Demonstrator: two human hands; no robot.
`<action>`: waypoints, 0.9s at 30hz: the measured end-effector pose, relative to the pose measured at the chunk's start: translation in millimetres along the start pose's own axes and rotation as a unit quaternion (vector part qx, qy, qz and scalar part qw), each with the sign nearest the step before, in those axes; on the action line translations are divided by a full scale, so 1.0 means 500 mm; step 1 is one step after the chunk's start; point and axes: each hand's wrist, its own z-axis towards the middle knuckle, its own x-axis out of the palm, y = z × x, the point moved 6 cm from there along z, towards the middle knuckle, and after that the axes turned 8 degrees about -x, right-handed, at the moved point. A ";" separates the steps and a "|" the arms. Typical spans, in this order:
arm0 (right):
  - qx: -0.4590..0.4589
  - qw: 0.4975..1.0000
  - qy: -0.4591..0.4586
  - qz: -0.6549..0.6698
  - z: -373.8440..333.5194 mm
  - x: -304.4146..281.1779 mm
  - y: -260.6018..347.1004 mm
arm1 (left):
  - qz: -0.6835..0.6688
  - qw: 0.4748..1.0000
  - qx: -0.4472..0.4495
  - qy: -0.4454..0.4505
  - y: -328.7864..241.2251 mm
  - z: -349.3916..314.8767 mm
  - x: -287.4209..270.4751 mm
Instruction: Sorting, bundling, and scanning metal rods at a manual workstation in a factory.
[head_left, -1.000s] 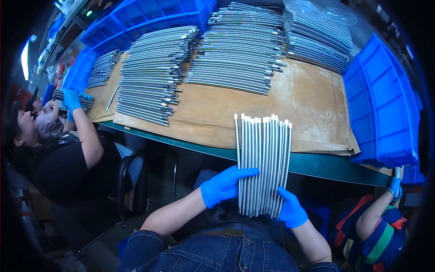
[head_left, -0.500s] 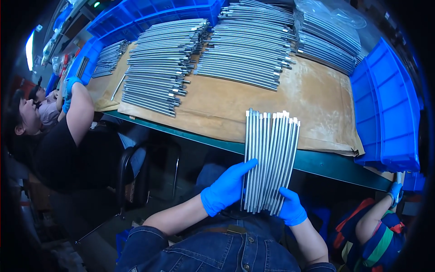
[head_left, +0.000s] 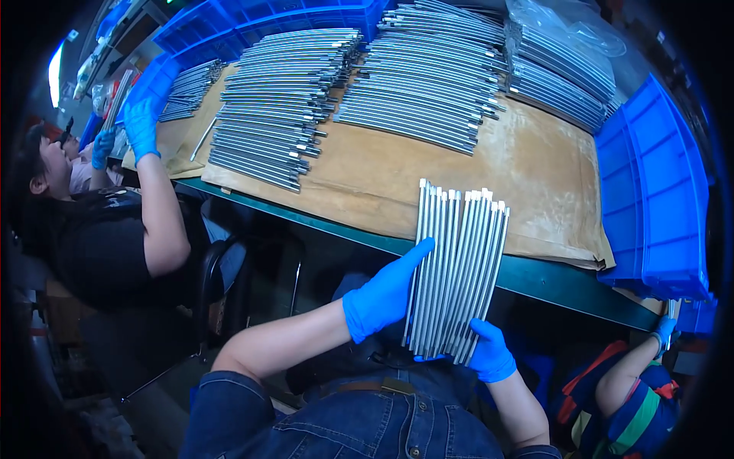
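Note:
A fanned-out row of slim metal rods (head_left: 456, 275) stands nearly upright in front of me, held between both hands over the table's front edge. My left hand (head_left: 386, 291), in a blue glove, grips the left side, its thumb lying across the outer rods and its fingers hidden behind them. At the lower right, my right hand (head_left: 489, 352), also gloved in blue, holds the bottom ends, with its thumb in front and some fingertips showing beneath the rods. The upper ends of the rods have paler tips at slightly uneven heights.
Brown paper (head_left: 382, 168) covers the green-edged table (head_left: 550, 283). Piles of similar rods (head_left: 417, 92) lie across it, a wrapped stack (head_left: 562, 73) at back right. Blue bins (head_left: 650, 183) stand right and behind. Co-workers sit at left (head_left: 99, 237) and right (head_left: 627, 390).
My left hand has slid up along the rods, and its outer rods have shifted slightly. The right hand stays at the bottom. The co-worker at left has raised both gloved hands around some rods.

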 end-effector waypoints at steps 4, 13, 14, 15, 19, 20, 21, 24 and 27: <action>-0.001 1.000 0.000 -0.007 0.001 -0.004 0.000 | 0.021 1.000 -0.004 -0.002 0.001 -0.005 -0.003; 0.013 1.000 0.003 0.002 0.002 0.013 0.004 | 0.048 0.997 0.053 0.019 0.004 -0.028 -0.003; 0.013 1.000 0.008 0.007 0.003 0.016 0.005 | 0.054 0.997 0.057 0.014 0.004 -0.028 -0.001; 0.014 1.000 0.005 0.008 0.002 0.013 0.003 | 0.060 0.996 0.060 0.011 0.004 -0.029 -0.003; 0.018 1.000 -0.017 -0.008 0.001 0.000 -0.001 | 0.064 0.996 0.058 0.005 0.002 -0.024 -0.011; 0.018 1.000 -0.012 -0.010 0.003 0.009 0.001 | 0.063 0.996 0.057 0.005 -0.001 -0.021 -0.009; 0.017 1.000 -0.007 -0.012 0.005 0.019 0.004 | 0.023 0.999 0.040 -0.002 -0.002 -0.016 -0.007; 0.019 1.000 0.003 -0.015 0.004 0.028 0.007 | -0.056 0.998 0.007 -0.019 -0.004 -0.013 0.003; 0.022 1.000 0.008 -0.018 0.000 0.027 0.006 | 0.014 0.997 0.008 -0.071 -0.007 -0.015 0.002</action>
